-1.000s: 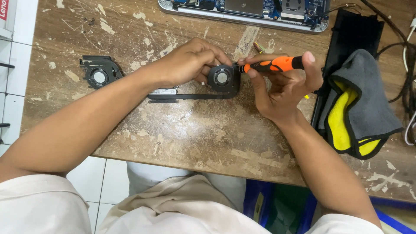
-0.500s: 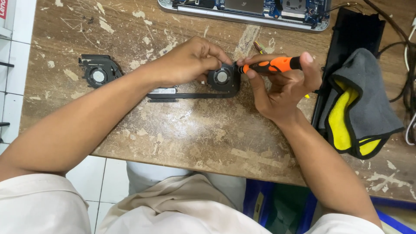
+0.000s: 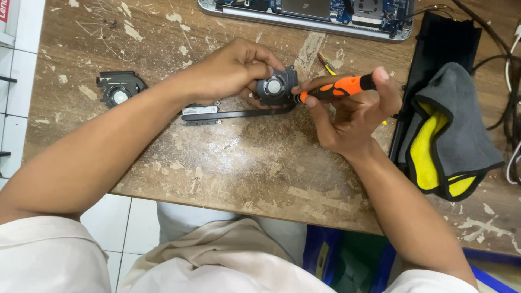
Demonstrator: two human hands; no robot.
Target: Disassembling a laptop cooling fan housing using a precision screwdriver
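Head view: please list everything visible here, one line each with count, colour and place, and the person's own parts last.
Cooling fan with heat pipe: one, dark grey, centre of the table, held.
Screwdriver: one, orange and black handle, tip at the held fan's right edge.
Second fan: one, black, left part of the table, lying apart.
Opened laptop: one, silver rim with blue board, top edge.
Cloth: one, grey and yellow, right side, partly on a black sleeve.
Black sleeve: one, right of the laptop.
Cables: several, black and white, far right.
Wooden table: one, brown, worn and paint-flecked.
Left hand: grips the fan.
Right hand: holds the screwdriver.
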